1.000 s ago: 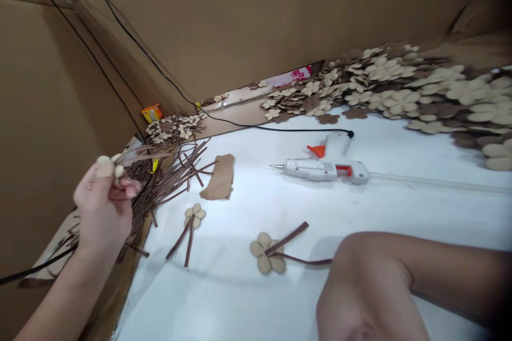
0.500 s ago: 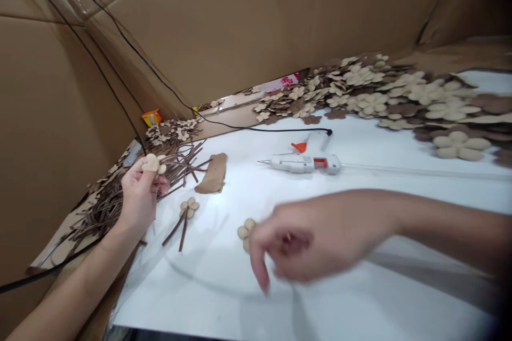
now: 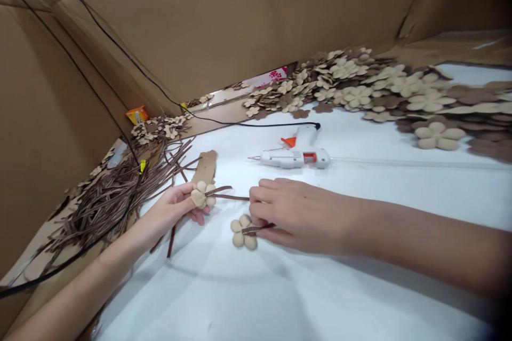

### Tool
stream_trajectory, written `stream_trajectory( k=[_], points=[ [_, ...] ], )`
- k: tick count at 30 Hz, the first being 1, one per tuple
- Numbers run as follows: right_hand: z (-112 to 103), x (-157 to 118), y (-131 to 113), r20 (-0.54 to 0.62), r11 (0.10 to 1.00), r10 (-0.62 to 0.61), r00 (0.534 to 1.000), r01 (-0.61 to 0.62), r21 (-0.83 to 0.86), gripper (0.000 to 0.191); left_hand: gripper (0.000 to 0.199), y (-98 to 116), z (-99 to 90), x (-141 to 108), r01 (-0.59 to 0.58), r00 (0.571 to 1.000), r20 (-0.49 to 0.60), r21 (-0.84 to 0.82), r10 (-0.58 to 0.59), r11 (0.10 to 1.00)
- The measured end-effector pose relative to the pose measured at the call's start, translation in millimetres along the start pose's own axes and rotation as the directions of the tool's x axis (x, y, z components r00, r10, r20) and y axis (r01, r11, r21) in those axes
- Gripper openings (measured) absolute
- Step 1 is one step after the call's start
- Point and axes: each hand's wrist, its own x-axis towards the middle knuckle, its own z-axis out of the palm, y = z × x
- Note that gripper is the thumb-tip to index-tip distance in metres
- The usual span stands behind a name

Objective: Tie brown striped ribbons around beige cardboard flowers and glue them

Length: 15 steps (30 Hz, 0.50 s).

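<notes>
A flower [image 3: 201,195] is pinched by the left hand [image 3: 172,212], at 9 o'clock from the right hand [image 3: 298,215], whose fingers are closed on its ribbon [image 3: 232,197]. Ribbon fitting appears in hand; steady tension seems called for.

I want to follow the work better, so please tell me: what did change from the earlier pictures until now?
The left hand came down from its raised position toward the table, holding a small tan flower. The right hand moved in and now lies over the other tan flower on the table. A brown ribbon runs from the held flower to the right fingers. The hot glue gun stayed where it lay.
</notes>
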Motion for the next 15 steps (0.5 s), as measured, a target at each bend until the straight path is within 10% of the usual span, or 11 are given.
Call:
stream_trajectory(
  k=[8, 15],
  points=[
    [1, 1, 0, -0.219, 0.988, -0.075, 0.973, 0.102, 0.114, 0.010, 0.024, 2, 7.1, -11, -0.083, 0.995, 0.068, 0.050, 0.079, 0.995],
    [6, 4, -4, -0.386, 0.987, -0.144, 0.911, 0.103, -0.125, 0.013, 0.036, 12, 17.5, -19, -0.178, 0.955, 0.242, 0.002, 0.173, 0.984]
  ],
)
